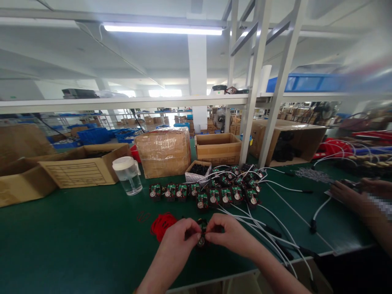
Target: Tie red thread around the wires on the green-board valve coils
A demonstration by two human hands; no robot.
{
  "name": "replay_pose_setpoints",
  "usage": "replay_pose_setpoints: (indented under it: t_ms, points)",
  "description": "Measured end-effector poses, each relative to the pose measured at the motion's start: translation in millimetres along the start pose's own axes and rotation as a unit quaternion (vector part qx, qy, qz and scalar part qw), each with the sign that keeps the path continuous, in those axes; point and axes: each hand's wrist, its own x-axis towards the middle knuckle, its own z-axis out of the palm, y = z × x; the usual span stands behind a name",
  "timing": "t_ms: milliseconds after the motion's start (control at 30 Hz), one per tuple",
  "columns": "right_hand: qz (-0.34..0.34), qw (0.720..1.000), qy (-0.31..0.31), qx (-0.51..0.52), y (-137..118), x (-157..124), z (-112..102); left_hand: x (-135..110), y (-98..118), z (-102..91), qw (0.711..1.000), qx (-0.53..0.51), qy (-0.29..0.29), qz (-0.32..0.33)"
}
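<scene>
My left hand [180, 239] and my right hand [228, 234] meet at a small black unit with a green circuit board and a round silvery part [201, 241] near the front of the bench. Thumb and forefinger are pinched together on each hand, right over the unit. Whatever lies between the fingertips is too small to make out. Beside my left hand lies a tangled red bundle of thin strands [163, 226]. Behind my hands stand several similar circuit-board units [213, 197] in rows, with white cables [255, 220] running off to the right.
On the green bench [76, 241] stand a clear lidded jug [128, 176], a small box of black parts [198, 170] and cardboard boxes [162, 152]. White shelf posts [254, 81] rise behind. At right, a co-worker's hands [349, 194] work near a pile of small grey parts [314, 174].
</scene>
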Motion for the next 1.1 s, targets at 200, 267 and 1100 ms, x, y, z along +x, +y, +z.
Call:
replay_pose_setpoints:
  t_ms: [200,267,1100]
  points:
    - [-0.005,1.0,-0.018,0.008,2,-6,-4,-4,4,2.3,1.0,0.02,-0.015,0.013]
    - [-0.001,1.0,-0.008,-0.007,6,-3,-2,-1,1,4.2,0.999,0.038,-0.003,0.019]
    - [-0.071,0.976,0.098,-0.183,21,13,18,19,-18,6.7,0.99,0.107,0.055,0.072]
